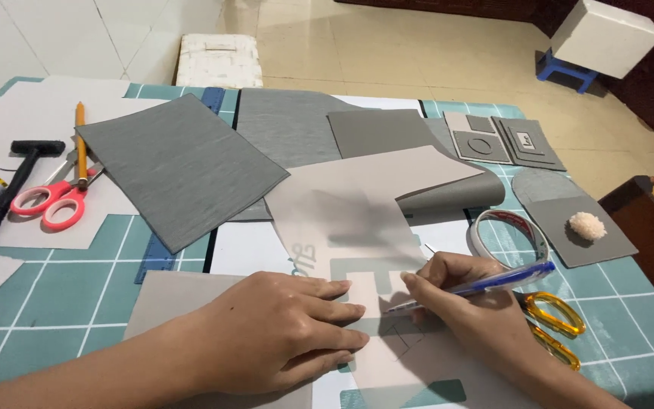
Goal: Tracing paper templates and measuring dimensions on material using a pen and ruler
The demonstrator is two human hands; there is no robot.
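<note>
Our left hand (285,333) lies flat, fingers spread, pinning the translucent sheet (357,227) to the table (54,295). Our right hand (467,299) is closed on a blue pen (486,284), tip touching the sheet just right of the left fingertips; the pen's long axis runs up-right. Yellow scissors (558,322) lie beside it; grey card (179,167) sits farther back.

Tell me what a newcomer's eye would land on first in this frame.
Front and centre, the right hand holds a blue pen to translucent tracing paper, which the left hand presses flat. Pink scissors lie far left, yellow scissors right of the hands.
</note>
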